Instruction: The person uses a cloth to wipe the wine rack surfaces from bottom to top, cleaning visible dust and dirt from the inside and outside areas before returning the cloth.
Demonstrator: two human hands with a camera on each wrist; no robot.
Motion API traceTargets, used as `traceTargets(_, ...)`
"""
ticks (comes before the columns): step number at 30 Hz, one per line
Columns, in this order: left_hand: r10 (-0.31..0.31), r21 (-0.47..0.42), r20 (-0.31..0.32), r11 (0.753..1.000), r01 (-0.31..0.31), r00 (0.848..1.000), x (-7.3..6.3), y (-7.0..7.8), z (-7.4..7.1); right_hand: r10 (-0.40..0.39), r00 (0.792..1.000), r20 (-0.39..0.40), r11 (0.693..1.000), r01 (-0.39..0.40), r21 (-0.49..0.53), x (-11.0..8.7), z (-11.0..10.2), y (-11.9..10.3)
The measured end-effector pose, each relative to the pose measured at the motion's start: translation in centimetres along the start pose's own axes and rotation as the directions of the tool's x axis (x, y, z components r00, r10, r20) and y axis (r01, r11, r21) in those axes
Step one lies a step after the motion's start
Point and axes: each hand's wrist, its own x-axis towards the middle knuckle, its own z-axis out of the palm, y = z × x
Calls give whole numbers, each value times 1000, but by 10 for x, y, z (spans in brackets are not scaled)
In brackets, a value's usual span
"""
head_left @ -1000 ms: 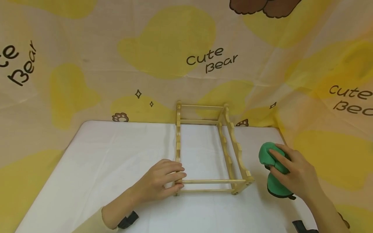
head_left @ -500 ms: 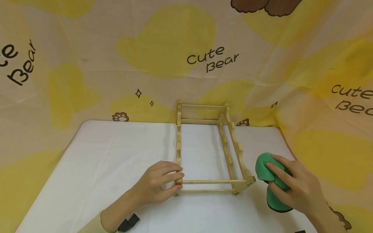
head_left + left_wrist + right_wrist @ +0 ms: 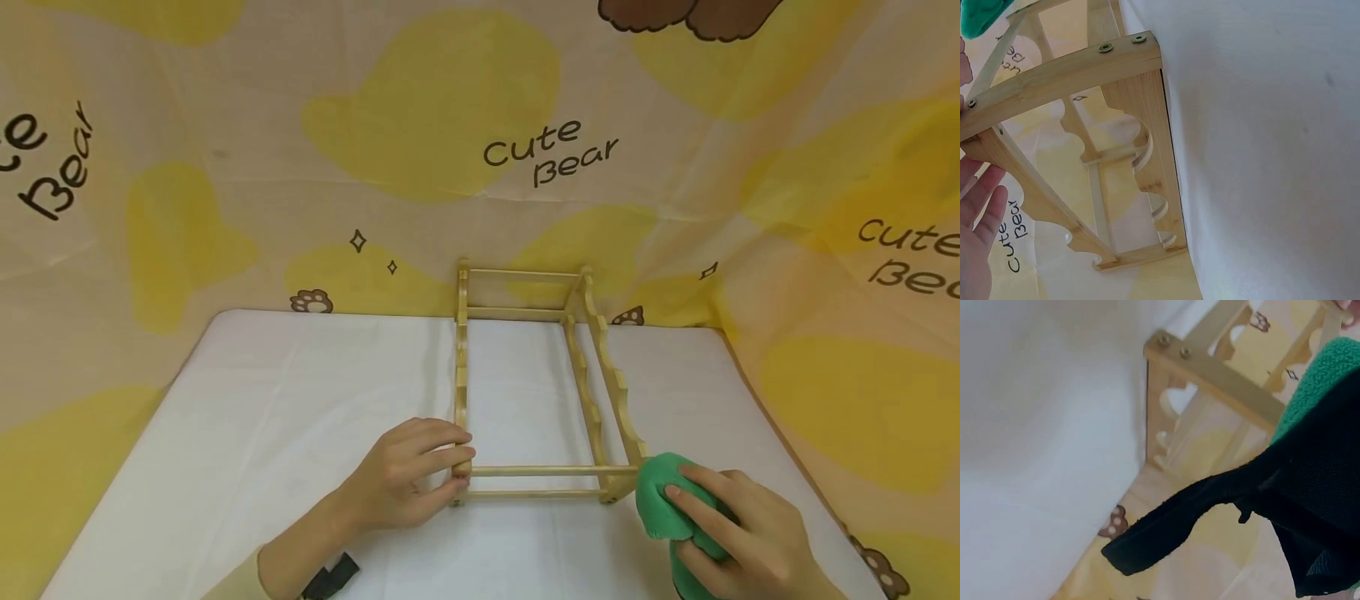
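A pale wooden rack (image 3: 551, 472) with scalloped side rails stands on the white table. My left hand (image 3: 408, 475) grips its near left corner, thumb below and fingers over the upright; part of that hand (image 3: 974, 244) shows at the edge of the left wrist view. In my right hand (image 3: 757, 533) is a bunched green terry cloth (image 3: 663, 500), pinched between thumb and fingers against the rack's near right corner. Black backing (image 3: 1316, 469) and a loose black strap (image 3: 1154, 534) hang from the cloth in the right wrist view, which hides the right hand.
The white table covering (image 3: 337, 367) spreads around the rack. A yellow patterned fabric backdrop (image 3: 225, 125) rises behind the table and along its sides, close to the rack's far end.
My right hand has come down and to the left with the green cloth, from right of the rack to its near right corner. The left hand stays at the rack's left corner.
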Motion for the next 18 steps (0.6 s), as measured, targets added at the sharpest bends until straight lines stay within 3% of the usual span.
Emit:
traceTargets(9,-6,12,0,1000,6,1000,-1,1,-1,-15,986,165,996,1,85,-23,10,-12)
traceTargets(18,3,13,-1,1000,-3,1000,0,1,-1,-15,925,380,998,-7,56,-63,25,-16)
